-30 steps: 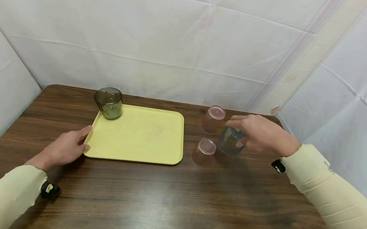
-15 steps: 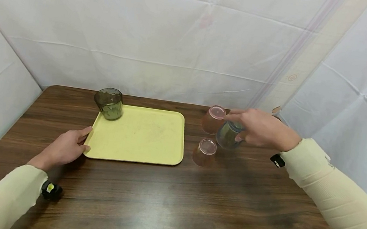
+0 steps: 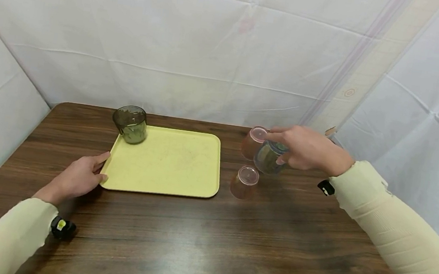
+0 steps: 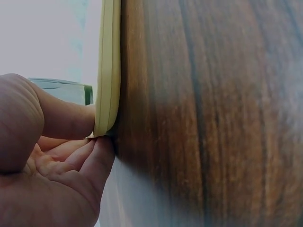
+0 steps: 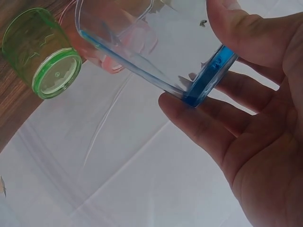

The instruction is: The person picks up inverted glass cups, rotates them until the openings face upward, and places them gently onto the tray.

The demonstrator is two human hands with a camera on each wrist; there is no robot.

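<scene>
R hand (image 3: 304, 149) has the blue-tinted clear cup (image 3: 268, 157) pinched by its base, thumb on top, fingers (image 5: 199, 123) curled under; the cup is lifted off the wood table (image 3: 230, 248) and tilted, mouth toward 9 o'clock. It hangs just beside two upside-down pink cups, the far pink cup (image 3: 254, 142) and the near pink cup (image 3: 243, 182), at about 3 o'clock of the yellow tray (image 3: 167, 160). L hand (image 3: 76, 179) pinches the tray's 8 o'clock corner, thumb over the rim, fingers (image 4: 90, 161) under.

To do well, imo: keep base grip firm, lift clear of pink cups before swinging over, keep L hand steadying the tray. Green cup (image 3: 130, 124) stands at tray's 11 o'clock corner, so keep the blue one apart from it.
</scene>
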